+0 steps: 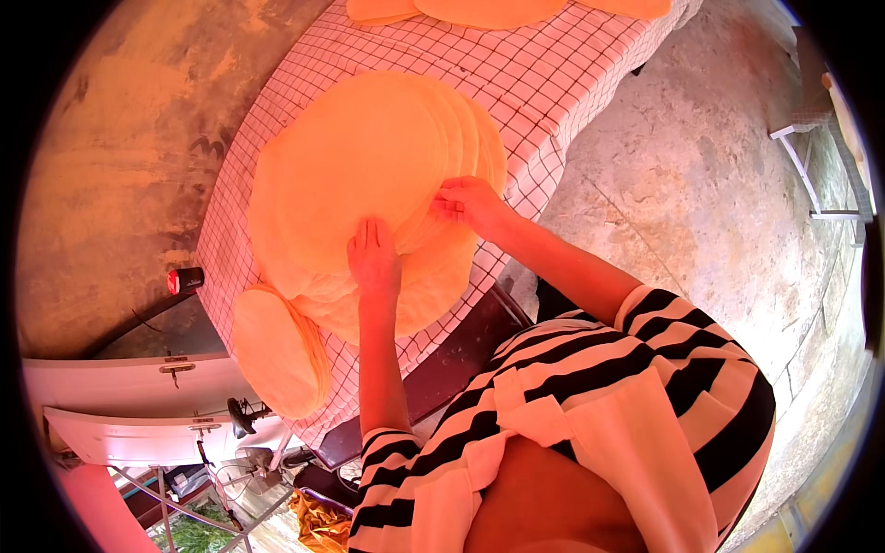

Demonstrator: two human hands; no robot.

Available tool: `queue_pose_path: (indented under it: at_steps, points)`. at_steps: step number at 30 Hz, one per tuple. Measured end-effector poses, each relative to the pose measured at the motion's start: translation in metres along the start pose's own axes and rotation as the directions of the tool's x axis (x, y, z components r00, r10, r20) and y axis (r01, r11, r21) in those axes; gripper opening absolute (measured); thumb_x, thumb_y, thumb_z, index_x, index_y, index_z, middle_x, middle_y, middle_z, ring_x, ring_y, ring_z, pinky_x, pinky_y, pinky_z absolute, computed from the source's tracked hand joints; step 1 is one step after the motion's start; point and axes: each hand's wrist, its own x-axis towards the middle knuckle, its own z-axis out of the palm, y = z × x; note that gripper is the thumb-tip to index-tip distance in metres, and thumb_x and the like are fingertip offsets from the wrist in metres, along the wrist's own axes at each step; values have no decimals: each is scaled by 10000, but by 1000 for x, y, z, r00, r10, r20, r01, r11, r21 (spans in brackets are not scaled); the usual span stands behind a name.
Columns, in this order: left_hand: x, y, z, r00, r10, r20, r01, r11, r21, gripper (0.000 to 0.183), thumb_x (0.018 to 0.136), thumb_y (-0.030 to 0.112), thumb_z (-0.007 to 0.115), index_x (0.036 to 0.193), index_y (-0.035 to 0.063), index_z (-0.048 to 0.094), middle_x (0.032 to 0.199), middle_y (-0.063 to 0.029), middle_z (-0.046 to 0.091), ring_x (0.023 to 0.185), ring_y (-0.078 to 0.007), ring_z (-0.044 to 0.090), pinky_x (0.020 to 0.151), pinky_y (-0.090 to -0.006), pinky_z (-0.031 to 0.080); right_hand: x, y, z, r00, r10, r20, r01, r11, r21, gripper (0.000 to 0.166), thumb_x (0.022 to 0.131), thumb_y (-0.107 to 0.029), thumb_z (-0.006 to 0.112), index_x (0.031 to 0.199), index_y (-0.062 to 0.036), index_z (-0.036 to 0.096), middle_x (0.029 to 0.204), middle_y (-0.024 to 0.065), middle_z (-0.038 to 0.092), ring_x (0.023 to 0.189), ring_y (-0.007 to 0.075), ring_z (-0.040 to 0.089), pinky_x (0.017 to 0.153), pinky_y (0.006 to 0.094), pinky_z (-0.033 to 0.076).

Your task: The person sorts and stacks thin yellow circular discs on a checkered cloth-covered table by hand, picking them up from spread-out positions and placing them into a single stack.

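A broad pile of thin, round, flat sheets (359, 159), perhaps rice paper or wafers, lies overlapping on a checked cloth (546, 76) over a table. My left hand (374, 257) rests on the pile's near part, fingers together and pointing away from me. At the right edge of the top sheets, my right hand (467, 204) has its thumb and fingers around the rim of a sheet; how many sheets it pinches cannot be told. A smaller stack of round sheets (276, 352) sits at the table's left near edge.
More flat sheets (491, 10) lie at the table's far end. A dark can-like object with a red end (185, 280) is beyond the left table edge. White panels with latches (138, 377) and a bicycle saddle (240, 418) stand at lower left. Concrete floor (643, 180) borders the right side.
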Motion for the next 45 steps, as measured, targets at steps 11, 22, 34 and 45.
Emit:
queue_pose_path:
  at_steps: [11, 22, 34, 45]
  points:
    - [2, 25, 7, 999, -32, 18, 32, 999, 16, 290, 752, 21, 536, 1032, -42, 497, 1079, -182, 555, 1044, -291, 520, 778, -402, 405, -3, -15, 15, 993, -19, 114, 29, 996, -87, 200, 850, -120, 538, 1016, -28, 477, 1000, 125, 584, 864, 217, 609, 731, 313, 484]
    - [87, -36, -59, 960, -189, -206, 210, 974, 86, 191, 781, 17, 499, 969, 16, 529, 800, -137, 584, 746, -313, 570, 645, -396, 457, 15, -35, -37, 973, -201, -115, 203, 979, 4, 239, 822, -107, 563, 986, 27, 453, 905, 112, 539, 790, 196, 562, 696, 305, 473]
    - [44, 35, 16, 998, 9, 59, -8, 1000, -17, 209, 701, -12, 519, 909, -6, 514, 850, -99, 580, 840, -248, 563, 659, -365, 418, 29, -33, -40, 999, -51, -10, 49, 984, -173, 271, 840, -117, 549, 1068, 1, 464, 958, 83, 579, 824, 181, 585, 677, 301, 487]
    - [32, 37, 23, 997, 44, -64, -39, 997, 74, 227, 760, 28, 517, 980, -28, 498, 949, -173, 577, 885, -295, 548, 688, -372, 420, 13, -46, -9, 992, -72, 100, 72, 997, 0, 306, 843, -117, 536, 1089, -10, 389, 1011, 164, 562, 825, 246, 617, 683, 329, 508]
